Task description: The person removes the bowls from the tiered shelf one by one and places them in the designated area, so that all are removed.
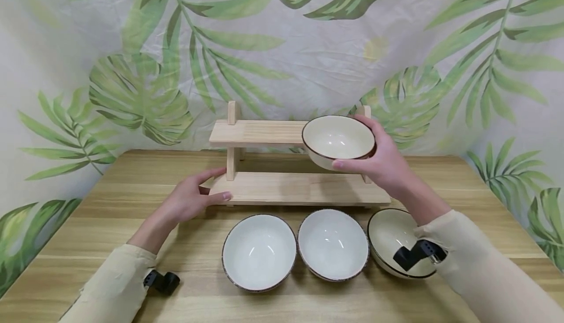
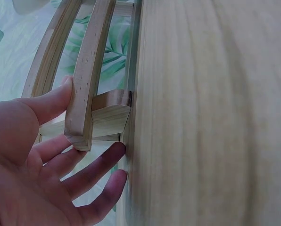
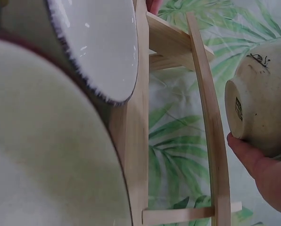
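My right hand grips a cream bowl with a dark rim, thumb along its near side. The bowl is raised at the upper board's right part; its foot and dark markings show on the held bowl in the right wrist view. With thumb above and fingers below, my left hand pinches the left end of the lower board of a two-tier wooden shelf. In the left wrist view, the thumb and fingers lie on opposite sides of that board's end.
Two white bowls with speckled rims, the left one and the middle one, stand before the shelf on the wooden table. Beside them a second cream bowl sits partly under my right forearm. A leaf-print cloth hangs behind.
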Demonstrator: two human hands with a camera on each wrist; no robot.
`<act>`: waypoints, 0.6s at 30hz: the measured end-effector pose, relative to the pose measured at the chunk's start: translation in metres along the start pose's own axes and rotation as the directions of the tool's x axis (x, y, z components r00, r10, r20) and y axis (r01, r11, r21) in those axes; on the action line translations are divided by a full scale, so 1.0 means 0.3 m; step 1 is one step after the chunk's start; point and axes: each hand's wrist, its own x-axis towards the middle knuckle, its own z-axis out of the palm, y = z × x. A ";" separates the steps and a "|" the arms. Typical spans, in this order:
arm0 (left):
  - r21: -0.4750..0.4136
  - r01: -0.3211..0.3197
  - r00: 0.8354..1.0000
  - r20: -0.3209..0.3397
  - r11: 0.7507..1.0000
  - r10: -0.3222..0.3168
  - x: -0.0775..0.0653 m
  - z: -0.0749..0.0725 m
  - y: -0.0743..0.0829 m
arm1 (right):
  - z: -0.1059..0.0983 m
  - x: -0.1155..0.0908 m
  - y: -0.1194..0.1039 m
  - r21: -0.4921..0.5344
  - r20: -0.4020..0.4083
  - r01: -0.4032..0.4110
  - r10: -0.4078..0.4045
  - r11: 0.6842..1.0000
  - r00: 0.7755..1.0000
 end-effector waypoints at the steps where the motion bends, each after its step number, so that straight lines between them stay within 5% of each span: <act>1: -0.001 0.002 1.000 0.001 1.000 -0.002 0.000 0.000 0.001 | -0.008 -0.008 0.004 0.013 0.001 0.000 0.000 1.000 1.000; 9: 0.002 0.009 1.000 0.003 1.000 -0.009 -0.003 -0.001 0.002 | -0.084 -0.083 0.049 0.022 -0.005 -0.020 0.020 1.000 1.000; 18: -0.002 0.010 1.000 0.003 1.000 -0.010 0.002 0.000 0.002 | -0.166 -0.170 0.104 -0.001 -0.043 0.047 -0.047 0.999 0.998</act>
